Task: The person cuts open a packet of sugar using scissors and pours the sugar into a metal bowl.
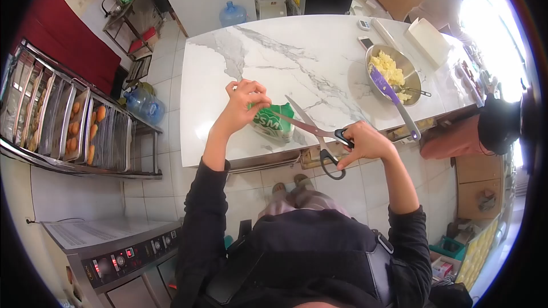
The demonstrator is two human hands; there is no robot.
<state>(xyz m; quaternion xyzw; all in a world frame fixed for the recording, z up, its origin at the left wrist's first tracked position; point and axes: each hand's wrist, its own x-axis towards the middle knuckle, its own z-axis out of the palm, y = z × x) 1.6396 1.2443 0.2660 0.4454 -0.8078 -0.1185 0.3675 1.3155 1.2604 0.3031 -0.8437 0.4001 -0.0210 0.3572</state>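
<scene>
My left hand [246, 101] is closed in a pinch at the upper left edge of a green and white printed bag [275, 125]. The bag sits near the front edge of the marble-patterned table [228, 51]. In my right hand [370, 141] is a pair of scissors [313, 130] with black handles. Their blades are spread apart and point left. One blade reaches across the upper part of the bag; whether it touches the bag I cannot tell. What my left fingertips grip is partly hidden behind them.
A metal bowl [419, 104] of pale yellow lumps, with a purple spatula [388, 88], stands on the table's right side. Beyond it are a white box [427, 43] and a small scale-like device [363, 24]. A person [445, 5] is at the far right. Racked trays [71, 120] stand left.
</scene>
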